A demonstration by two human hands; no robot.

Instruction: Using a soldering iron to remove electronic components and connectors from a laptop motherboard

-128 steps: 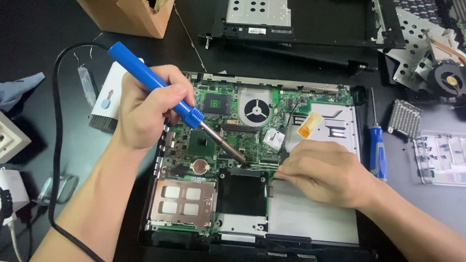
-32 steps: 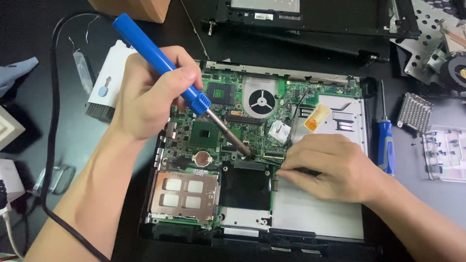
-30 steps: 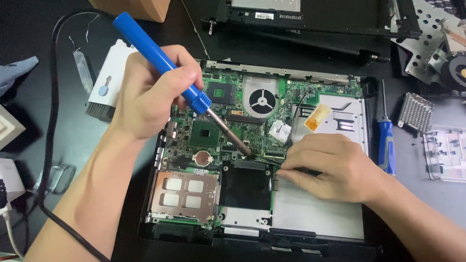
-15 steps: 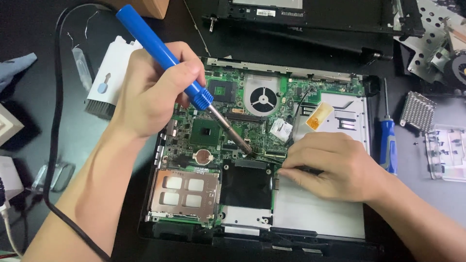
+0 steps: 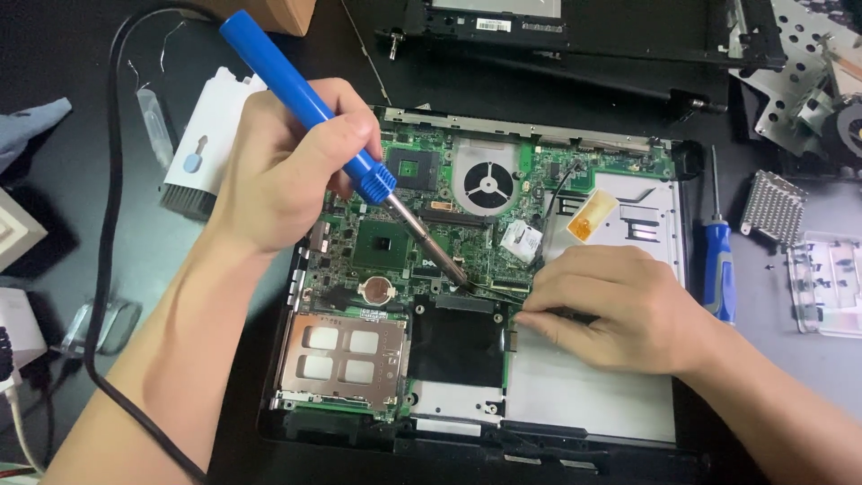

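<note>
Soldering seems under way: the left hand (image 5: 287,171) grips the soldering iron (image 5: 341,153), the right hand (image 5: 620,310) pinches thin wire (image 5: 503,296) at the motherboard (image 5: 404,242)'s four o'clock, needing steadiness.

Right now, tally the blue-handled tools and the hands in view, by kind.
Soldering iron, held in the left hand: 1
Screwdriver, lying right of the laptop board: 1
Hands, with the right hand: 2
Total: 4
</note>
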